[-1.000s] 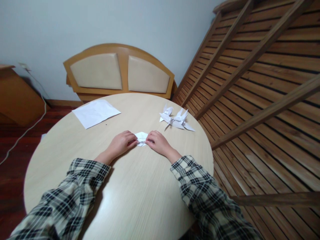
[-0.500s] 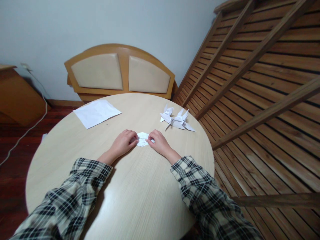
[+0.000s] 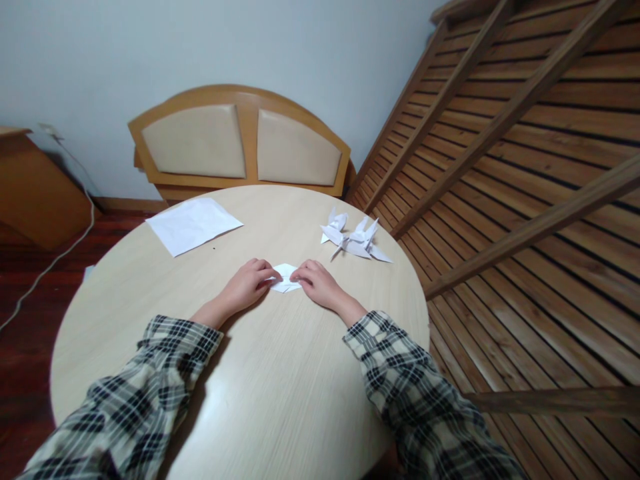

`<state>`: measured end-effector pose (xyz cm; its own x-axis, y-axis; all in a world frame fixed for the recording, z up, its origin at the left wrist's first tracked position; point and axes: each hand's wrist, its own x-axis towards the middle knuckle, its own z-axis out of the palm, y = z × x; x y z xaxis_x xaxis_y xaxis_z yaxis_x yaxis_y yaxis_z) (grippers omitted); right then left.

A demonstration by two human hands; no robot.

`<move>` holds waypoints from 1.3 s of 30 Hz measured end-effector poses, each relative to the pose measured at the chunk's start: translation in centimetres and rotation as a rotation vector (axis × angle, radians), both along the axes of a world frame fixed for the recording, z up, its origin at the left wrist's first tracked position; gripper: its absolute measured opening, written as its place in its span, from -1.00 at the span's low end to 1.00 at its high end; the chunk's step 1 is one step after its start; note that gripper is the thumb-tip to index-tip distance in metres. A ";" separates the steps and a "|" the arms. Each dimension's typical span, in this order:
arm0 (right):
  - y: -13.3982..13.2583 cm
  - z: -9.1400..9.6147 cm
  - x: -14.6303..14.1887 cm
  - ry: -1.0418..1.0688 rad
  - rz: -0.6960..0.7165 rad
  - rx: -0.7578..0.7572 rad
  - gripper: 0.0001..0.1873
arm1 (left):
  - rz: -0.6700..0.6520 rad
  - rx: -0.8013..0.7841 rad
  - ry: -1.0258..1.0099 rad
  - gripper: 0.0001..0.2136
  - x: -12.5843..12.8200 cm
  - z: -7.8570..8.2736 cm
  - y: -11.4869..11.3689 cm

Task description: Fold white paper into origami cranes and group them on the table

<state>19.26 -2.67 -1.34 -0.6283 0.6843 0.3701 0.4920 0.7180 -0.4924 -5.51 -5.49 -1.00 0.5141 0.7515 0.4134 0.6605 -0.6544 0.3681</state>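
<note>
A small folded piece of white paper (image 3: 285, 277) lies flat on the round pale wooden table (image 3: 260, 393), in the middle. My left hand (image 3: 246, 285) rests on its left end with curled fingers pinching the paper. My right hand (image 3: 320, 285) presses its right end with curled fingers closed on the fold. Both forearms in checked sleeves lie on the table.
A flat white sheet (image 3: 192, 225) lies at the table's far left. Two finished folded paper cranes (image 3: 353, 241) sit at the far right. A wooden padded chair back (image 3: 240, 143) stands behind the table. A slatted wooden frame (image 3: 525, 167) leans on the right.
Both hands have shifted slightly along the folded paper, fingers working the crease. The paper stays flat on the table in the same spot.
</note>
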 end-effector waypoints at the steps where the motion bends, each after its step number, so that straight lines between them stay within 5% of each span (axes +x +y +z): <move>1: 0.0 0.0 0.0 -0.013 0.016 0.020 -0.63 | 0.001 0.003 -0.001 -0.78 0.0 0.0 0.0; 12: -1.1 1.8 -0.3 -0.218 0.028 0.092 -0.68 | 0.014 -0.010 -0.012 -0.79 -0.2 -0.2 0.2; 25: -0.4 1.8 1.0 -0.103 0.083 -0.013 -0.67 | -0.055 -0.050 -0.016 -0.74 -0.8 0.2 0.3; 39: -0.5 0.7 0.6 -0.041 -0.016 0.102 -0.52 | -0.064 0.051 0.072 -0.68 -0.5 0.4 -0.3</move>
